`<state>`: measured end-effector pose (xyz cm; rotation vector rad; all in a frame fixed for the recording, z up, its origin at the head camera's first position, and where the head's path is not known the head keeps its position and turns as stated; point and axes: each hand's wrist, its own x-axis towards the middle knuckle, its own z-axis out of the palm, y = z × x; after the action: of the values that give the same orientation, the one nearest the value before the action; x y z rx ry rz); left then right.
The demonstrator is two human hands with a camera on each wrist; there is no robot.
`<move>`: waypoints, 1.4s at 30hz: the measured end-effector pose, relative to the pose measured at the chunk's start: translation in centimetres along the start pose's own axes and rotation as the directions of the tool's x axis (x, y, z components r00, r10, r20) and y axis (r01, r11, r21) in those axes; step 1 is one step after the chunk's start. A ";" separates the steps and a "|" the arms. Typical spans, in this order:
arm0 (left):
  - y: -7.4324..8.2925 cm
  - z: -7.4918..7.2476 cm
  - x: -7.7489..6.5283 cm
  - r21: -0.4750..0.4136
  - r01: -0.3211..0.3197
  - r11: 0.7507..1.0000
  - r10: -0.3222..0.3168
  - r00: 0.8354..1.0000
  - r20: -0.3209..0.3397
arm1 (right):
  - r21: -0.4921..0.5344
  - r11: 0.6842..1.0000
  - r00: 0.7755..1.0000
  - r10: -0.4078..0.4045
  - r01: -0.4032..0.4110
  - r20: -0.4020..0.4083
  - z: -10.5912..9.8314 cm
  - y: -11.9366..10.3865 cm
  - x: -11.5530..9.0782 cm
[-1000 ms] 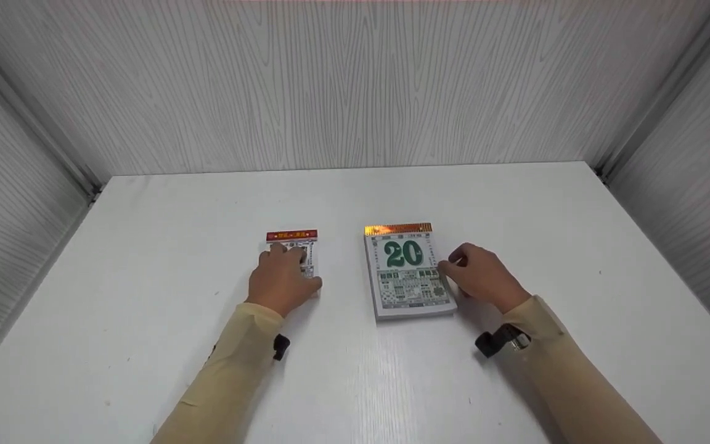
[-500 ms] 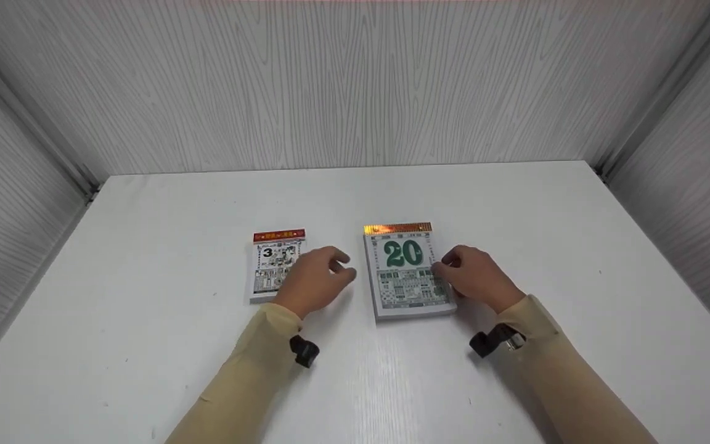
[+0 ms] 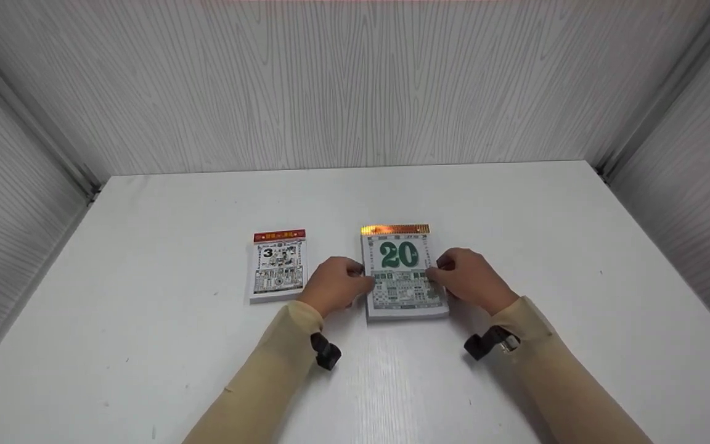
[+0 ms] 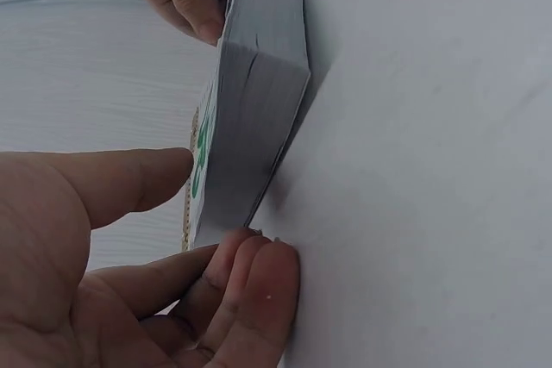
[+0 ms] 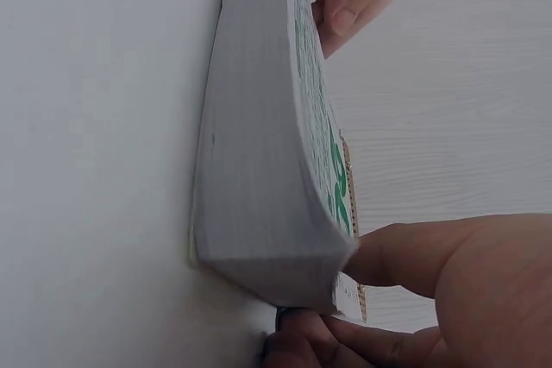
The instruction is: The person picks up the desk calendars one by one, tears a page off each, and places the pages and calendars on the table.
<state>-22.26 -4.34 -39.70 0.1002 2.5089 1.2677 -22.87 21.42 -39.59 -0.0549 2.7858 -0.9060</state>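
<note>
On my far left a grey wood-grain side panel (image 3: pixel 16 216) bounds the white table (image 3: pixel 164 246); a matching back panel (image 3: pixel 355 86) rises beyond its far edge. Next comes the smaller tear-off calendar (image 3: pixel 278 271), lying flat with a black 3 on its page and a red header (image 3: pixel 279 235) across its top. It sits just beside my left hand (image 3: pixel 336 287), near enough to crowd that wrist's outer side. My tan left sleeve (image 3: pixel 262 364) runs up to it, with a black wrist-worn device (image 3: pixel 326 353) on the inner side.

That hand is clamped on the left edge of the larger tear-off calendar — left thumb (image 4: pixel 147 180) at the printed face, the other fingers curled in low at its side. The larger tear-off calendar (image 3: pixel 399 293) lies on the table between my hands, face up, green 20 showing, a shiny gold header (image 3: pixel 395 229) at its far end. My right hand (image 3: pixel 472 279) pinches the opposite edge: right thumb (image 5: pixel 405 252) on the face, fingers tucked beneath the side. My thumbs cover bits of the page's print. Further right, a second black device (image 3: pixel 481 344) juts inward from my right sleeve (image 3: pixel 552 364), and another side panel (image 3: pixel 681 172) closes off the table.
</note>
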 end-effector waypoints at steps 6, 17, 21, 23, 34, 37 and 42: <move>-0.2 -0.1 -0.1 -0.062 -0.011 0.998 0.010 1.000 -0.017 | -0.001 1.000 1.000 0.000 0.000 0.017 0.6 -0.8 0.1; -0.4 0.0 -0.2 -0.066 -0.009 0.998 0.007 0.999 -0.034 | -0.020 1.000 1.000 -0.008 0.008 0.002 1.2 -0.9 0.1; -0.3 0.0 -0.3 -0.047 -0.013 0.999 0.010 0.999 -0.047 | -0.022 1.000 1.000 -0.019 0.019 -0.011 1.4 -1.0 0.1; -0.4 0.0 -0.3 -0.031 -0.017 0.999 0.015 0.998 -0.055 | -0.023 1.000 1.000 -0.021 0.021 -0.018 1.5 -1.1 0.1; -0.3 0.1 -0.3 -0.036 0.007 0.999 -0.008 0.999 -0.046 | 0.001 0.999 0.998 -0.043 0.043 -0.049 1.6 -1.2 -0.2; -0.2 0.3 -0.3 -0.048 0.004 0.999 -0.006 0.999 -0.044 | 0.016 0.999 0.997 -0.051 0.052 -0.054 1.6 -1.1 -0.4; -0.2 0.2 -0.4 -0.088 -0.027 0.996 0.021 0.998 -0.062 | 0.028 0.997 0.995 -0.071 0.073 -0.067 1.6 -1.0 -0.4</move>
<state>-21.78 -4.34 -39.85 0.0720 2.5042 1.4100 -22.12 19.68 -40.18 -0.1235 2.8468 -0.9845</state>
